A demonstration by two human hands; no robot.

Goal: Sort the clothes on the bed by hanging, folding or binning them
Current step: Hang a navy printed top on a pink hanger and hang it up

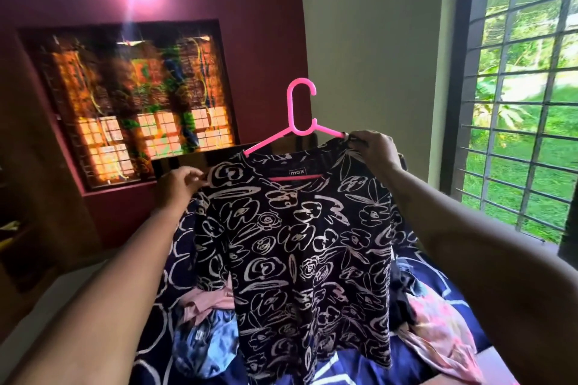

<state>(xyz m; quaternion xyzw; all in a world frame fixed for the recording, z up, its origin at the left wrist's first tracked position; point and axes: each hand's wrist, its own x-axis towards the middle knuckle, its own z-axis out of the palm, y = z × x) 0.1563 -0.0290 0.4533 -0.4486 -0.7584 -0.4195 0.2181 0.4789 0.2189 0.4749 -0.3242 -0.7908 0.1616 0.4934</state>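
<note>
— Hanging straight yet?
— No. The shirt is half on the hanger, above the bed. Right hand pinches its shoulder against the hanger's right arm. Left hand pinches the other shoulder, below the hanger's bare left arm.
— Risk?
— That side isn't seated. Let go there and the shirt could slide off onto the clothes below.

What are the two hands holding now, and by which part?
The black printed top on the pink hanger: left hand pinches one shoulder, right hand pinches the other at the hanger's tip.
</note>
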